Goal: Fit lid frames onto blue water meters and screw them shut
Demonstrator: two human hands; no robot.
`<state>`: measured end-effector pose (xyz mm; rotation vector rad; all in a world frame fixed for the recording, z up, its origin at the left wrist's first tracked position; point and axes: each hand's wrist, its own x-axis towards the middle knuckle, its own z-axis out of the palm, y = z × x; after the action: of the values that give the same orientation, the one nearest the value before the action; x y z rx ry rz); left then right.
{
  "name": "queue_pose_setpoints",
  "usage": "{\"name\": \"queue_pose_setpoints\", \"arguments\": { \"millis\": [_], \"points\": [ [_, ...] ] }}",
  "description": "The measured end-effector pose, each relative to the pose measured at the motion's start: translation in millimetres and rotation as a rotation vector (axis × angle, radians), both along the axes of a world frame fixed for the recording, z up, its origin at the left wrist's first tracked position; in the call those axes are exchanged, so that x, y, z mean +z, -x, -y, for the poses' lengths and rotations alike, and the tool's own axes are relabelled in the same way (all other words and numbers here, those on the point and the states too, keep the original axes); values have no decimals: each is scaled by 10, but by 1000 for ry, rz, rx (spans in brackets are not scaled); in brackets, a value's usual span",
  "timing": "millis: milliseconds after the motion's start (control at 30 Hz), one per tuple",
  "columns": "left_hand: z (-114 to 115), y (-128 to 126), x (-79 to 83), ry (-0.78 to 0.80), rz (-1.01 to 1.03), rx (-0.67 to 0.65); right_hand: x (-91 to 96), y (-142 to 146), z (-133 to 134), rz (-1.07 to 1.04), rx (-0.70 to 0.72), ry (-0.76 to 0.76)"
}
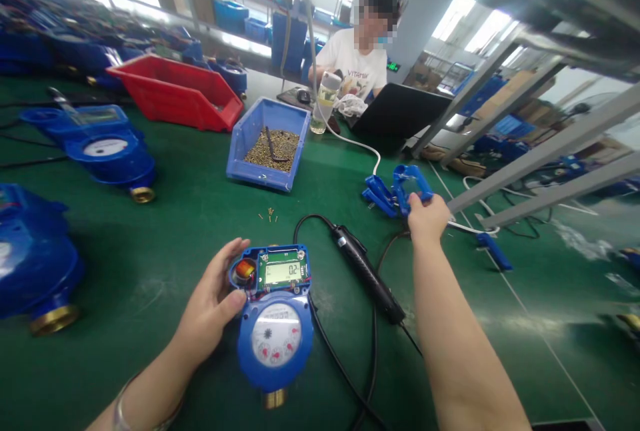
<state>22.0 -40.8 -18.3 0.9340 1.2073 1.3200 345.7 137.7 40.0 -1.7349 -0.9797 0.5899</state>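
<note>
A blue water meter (277, 334) lies face up on the green table, its upper housing uncovered. Inside it show a circuit board with a lit display (283, 273) reading 0.2 and a wrapped battery (245, 271). My left hand (216, 298) is closed around the left side of this housing. To the right, my right hand (427, 214) pinches a blue plastic cover frame (411, 181) with a window opening. More blue plastic covers (379, 196) lie just left of that hand. Between my hands rests a black electric screwdriver (369, 276). Several small brass screws (270, 215) lie beyond the meter.
A blue bin (235, 164) holds brass screws and a hex key (273, 146). Behind it stands a red bin (175, 94). Other water meters (105, 151) sit at left. A person (357, 58) sits across near a laptop (403, 111); metal bars (550, 141) slant at right.
</note>
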Motion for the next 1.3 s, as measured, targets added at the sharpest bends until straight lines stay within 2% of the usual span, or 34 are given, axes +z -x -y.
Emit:
{"name": "queue_pose_setpoints", "arguments": {
  "millis": [67, 167, 300, 367, 400, 467, 567, 633, 733, 933, 1100, 1200, 1300],
  "points": [
    [13, 3, 43, -128, -152, 91, 96, 94, 261, -174, 53, -16],
    [28, -54, 236, -340, -461, 152, 203, 334, 799, -479, 243, 29],
    [-12, -245, 632, -718, -792, 6, 214, 707, 1559, -865, 533, 183],
    [-55, -363, 810, -864, -839, -125, 166, 873, 1855, -1144, 675, 263],
    [-74, -419, 884, -888, -832, -211, 135, 946, 1972, -1278, 738, 300],
    [-96, -519, 994, -818, -791, -358, 75, 1059, 2142, -1449, 870, 379],
    [-80, -618, 1078, -568, -759, -385, 29, 1123, 2259, -1522, 990, 434],
    [-48, -651, 1083, -454, -755, -360, 43, 1094, 2281, -1503, 953, 376],
    [4, -667, 1038, -407, -772, -383, 106, 1009, 2299, -1474, 890, 306],
    [152, -692, 1003, -336, -879, -402, 161, 1016, 2369, -1401, 912, 348],
    [283, -767, 1079, -235, -1124, -430, 134, 1107, 2384, -1413, 843, 353],
    [261, -772, 1076, -178, -1090, -417, 137, 1127, 2388, -1395, 824, 349],
    [192, -732, 1025, -193, -1001, -375, 135, 1133, 2390, -1410, 846, 349]
  ]
}}
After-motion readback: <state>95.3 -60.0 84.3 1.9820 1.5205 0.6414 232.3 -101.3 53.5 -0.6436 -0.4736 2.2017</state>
